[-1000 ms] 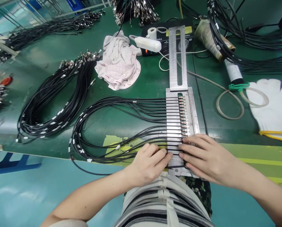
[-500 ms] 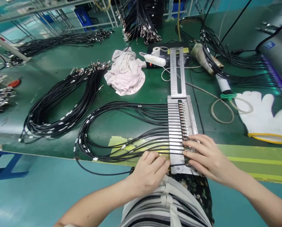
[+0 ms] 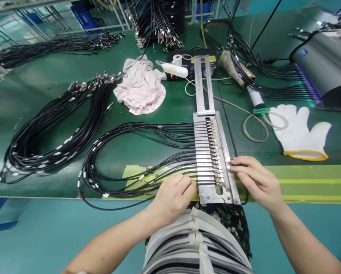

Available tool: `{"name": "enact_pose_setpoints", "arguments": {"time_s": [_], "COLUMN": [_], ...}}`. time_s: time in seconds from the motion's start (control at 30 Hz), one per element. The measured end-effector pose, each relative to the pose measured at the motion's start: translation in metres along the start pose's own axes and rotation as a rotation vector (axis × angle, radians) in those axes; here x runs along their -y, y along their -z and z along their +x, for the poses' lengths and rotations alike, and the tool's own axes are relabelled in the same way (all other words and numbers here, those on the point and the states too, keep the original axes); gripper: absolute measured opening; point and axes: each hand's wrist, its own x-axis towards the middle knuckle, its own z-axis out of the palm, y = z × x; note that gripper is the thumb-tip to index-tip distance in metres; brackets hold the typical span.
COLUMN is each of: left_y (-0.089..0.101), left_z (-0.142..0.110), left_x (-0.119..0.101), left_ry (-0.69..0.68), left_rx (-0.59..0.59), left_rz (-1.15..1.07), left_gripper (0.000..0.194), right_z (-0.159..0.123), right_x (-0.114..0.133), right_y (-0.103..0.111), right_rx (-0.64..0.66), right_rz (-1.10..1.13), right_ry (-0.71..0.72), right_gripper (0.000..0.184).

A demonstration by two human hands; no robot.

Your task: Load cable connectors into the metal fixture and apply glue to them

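A slotted metal fixture (image 3: 204, 152) lies near the table's front edge. Black cables (image 3: 173, 131) run into its slots from the left, their metal connectors (image 3: 214, 154) lined up along its middle opening. Just left of the fixture, my left hand (image 3: 174, 198) is closed in a pinch around a loose black cable (image 3: 113, 209), whose held end is hidden by the fingers. My right hand (image 3: 257, 182) has its fingers stretched out, the tips at the fixture's right edge. A dark cord passes beneath that hand.
Bundled black cables (image 3: 53, 133) lie at left, a crumpled cloth (image 3: 143, 85) behind. A white glove (image 3: 300, 131) and a looped clear tube (image 3: 256, 139) sit at right. Farther back stand a black control box (image 3: 187, 70) and a grey machine with purple light (image 3: 324, 68).
My right hand has moved off the connectors to the fixture's right edge. The cable stretching from my left hand across the fixture's near end no longer lies there. The view has shifted right.
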Motion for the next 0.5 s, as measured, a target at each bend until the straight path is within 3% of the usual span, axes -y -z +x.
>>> {"name": "enact_pose_setpoints", "arguments": {"time_s": [0.5], "left_y": [0.012], "left_z": [0.009], "left_x": [0.001], "left_ry": [-0.048], "left_rx": [0.095], "left_rz": [-0.001], "left_gripper": [0.023], "right_z": [-0.002], "right_x": [-0.001], "right_y": [0.0], "right_rx": [0.03], "right_rz": [0.057], "right_ry": [-0.01], "right_gripper": [0.026]}}
